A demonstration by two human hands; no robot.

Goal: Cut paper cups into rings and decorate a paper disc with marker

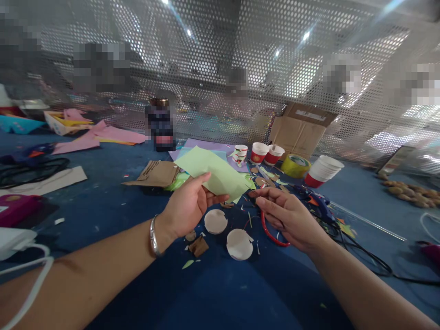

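My left hand (187, 204) pinches a sheet of light green paper (213, 173) and holds it up over the blue table (113, 183); a silver bangle sits on that wrist. My right hand (287, 215) is closed around red-handled scissors (271, 233), whose tip points at the paper's right edge. Two white paper discs (227, 233) lie on the table just below both hands, among small scraps of paper and cardboard.
Red and white paper cups (264, 153), a stack of cups (321, 170), a yellow tape roll (295, 165) and a cardboard box (300, 128) stand behind. A blue glue gun (318, 201) with black cable lies right. Cardboard pieces (156, 174) and pink sheets (103, 137) lie left.
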